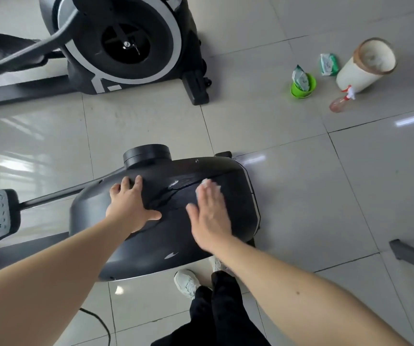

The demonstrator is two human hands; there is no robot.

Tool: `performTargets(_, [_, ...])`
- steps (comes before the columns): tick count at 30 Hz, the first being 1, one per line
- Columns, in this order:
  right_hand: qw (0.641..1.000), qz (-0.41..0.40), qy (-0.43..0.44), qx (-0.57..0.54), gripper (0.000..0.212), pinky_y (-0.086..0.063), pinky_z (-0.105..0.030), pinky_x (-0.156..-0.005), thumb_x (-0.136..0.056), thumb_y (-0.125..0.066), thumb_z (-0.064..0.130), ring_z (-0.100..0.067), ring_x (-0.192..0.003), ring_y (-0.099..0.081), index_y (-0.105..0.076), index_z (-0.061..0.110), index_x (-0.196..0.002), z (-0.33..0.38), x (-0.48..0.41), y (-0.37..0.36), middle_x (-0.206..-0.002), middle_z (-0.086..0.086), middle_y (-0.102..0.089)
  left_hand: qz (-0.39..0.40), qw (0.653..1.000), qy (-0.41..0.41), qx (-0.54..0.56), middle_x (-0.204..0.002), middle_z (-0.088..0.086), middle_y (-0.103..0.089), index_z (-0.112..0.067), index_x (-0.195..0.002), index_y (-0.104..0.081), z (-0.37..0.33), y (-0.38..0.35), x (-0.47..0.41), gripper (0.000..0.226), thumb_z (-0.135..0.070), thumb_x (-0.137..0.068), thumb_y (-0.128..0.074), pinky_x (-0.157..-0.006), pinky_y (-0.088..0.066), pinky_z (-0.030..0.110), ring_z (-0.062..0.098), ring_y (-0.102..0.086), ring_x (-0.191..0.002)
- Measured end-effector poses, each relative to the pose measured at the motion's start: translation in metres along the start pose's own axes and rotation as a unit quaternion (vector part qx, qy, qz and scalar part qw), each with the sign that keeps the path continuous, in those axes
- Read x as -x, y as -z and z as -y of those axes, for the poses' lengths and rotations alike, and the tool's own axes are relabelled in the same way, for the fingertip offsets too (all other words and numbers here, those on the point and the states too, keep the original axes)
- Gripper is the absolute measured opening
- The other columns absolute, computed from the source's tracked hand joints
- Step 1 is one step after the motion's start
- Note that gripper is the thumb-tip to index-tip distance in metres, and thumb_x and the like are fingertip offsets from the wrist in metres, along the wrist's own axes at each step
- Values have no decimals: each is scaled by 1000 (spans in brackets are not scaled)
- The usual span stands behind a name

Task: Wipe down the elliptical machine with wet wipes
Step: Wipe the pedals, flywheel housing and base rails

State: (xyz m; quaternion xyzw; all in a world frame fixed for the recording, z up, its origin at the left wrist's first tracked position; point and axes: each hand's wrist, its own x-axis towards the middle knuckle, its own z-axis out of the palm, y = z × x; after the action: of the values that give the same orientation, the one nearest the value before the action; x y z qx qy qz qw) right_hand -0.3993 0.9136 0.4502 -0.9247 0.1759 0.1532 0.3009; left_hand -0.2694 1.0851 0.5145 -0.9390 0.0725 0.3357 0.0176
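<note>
Right hand point(209, 216) was flat, fingers straight, pressing the wet wipe point(207, 182) onto the elliptical housing point(176, 240). Left hand point(128, 206) lay splayed on the same housing, holding nothing. On the floor beyond the housing, to its right: green cup point(298, 91) held a wipes pack point(300, 79); white bin point(358, 73), contents unclear.

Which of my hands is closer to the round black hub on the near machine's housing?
Left. The left hand rests just short of the round black hub; the right hand presses a wipe farther off to the right.
</note>
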Motion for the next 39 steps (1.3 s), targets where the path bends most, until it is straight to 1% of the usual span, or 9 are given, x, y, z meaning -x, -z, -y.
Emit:
performTargets(3, [989, 5, -145, -33, 72, 1, -42, -129, -109, -17, 47, -32, -158, -1, -6, 0, -161, -24, -35, 18, -170, -20, 0, 2, 1000, -2, 6, -166, 4, -8, -25, -163, -5, 0, 0, 1, 123, -56, -74, -84, -112, -39, 51, 34, -5, -151])
performTargets(9, [998, 26, -61, 2, 89, 2, -41, -129, -95, 8, 57, -29, -158, 0, -11, 0, -161, 2, 22, 6, -170, -18, -3, 4, 1000, -3, 13, -166, 5, -9, -24, -163, -5, -1, 2, 3, 123, -55, -74, -84, -113, -39, 50, 34, -5, -151])
performTargets(12, [992, 19, -128, -1, 71, 0, -41, -129, -108, -11, 48, -29, -158, -2, -10, 0, -161, -17, -20, 17, -170, -17, -4, 7, 1000, -3, 9, -166, 5, -9, -24, -163, -5, -3, 3, 2, 124, -55, -74, -85, -112, -40, 50, 34, -5, -150])
performTargets(15, [983, 11, -183, -15, 71, -1, -42, -129, -109, -13, 47, -31, -158, -4, -14, -3, -160, -18, -33, 16, -170, -21, -6, 8, 1000, 3, 9, -165, 5, -9, -25, -163, -4, -2, 3, 2, 125, -55, -73, -85, -112, -40, 49, 34, -5, -150])
performTargets(21, [999, 32, -7, -27, 92, 3, -42, -129, -97, 14, 62, -30, -158, 3, -9, 0, -161, -4, 41, -9, -170, -16, 0, 7, 1000, 8, 9, -165, 5, -9, -25, -163, -4, -3, 3, 1, 125, -55, -73, -85, -109, -43, 48, 34, -6, -149])
performTargets(24, [998, 10, -65, -23, 87, 5, -35, -127, -99, 5, 63, -26, -159, 3, -5, 5, -162, -30, 2, 3, -171, -12, 1, 6, 1000, 2, 9, -164, 5, -10, -24, -163, -5, -4, 3, 0, 124, -54, -74, -85, -109, -43, 48, 35, -7, -149])
performTargets(28, [983, 25, -184, -2, 80, 2, -41, -129, -106, -11, 58, -26, -158, 8, 2, 3, -162, -35, -47, 22, -171, -14, 6, 2, 1000, 4, 14, -164, 5, -10, -25, -163, -6, -3, 3, 2, 123, -54, -73, -86, -108, -43, 49, 34, -6, -149])
performTargets(34, [996, -4, -89, 18, 82, 1, -48, -128, -101, -4, 62, -30, -157, 16, 2, 9, -163, 3, -30, 18, -170, -15, 12, 2, 1000, 6, 20, -164, 5, -10, -26, -162, -7, -3, 3, 2, 122, -54, -72, -86, -108, -44, 50, 34, -6, -148])
performTargets(39, [999, 24, -42, 19, 92, 9, -43, -127, -94, 11, 64, -28, -156, 20, 5, 0, -160, 16, -18, 11, -168, -18, 17, -1, 1000, 9, 22, -164, 3, -10, -27, -161, -9, -5, 5, 4, 121, -53, -72, -87, -104, -45, 49, 33, -6, -149])
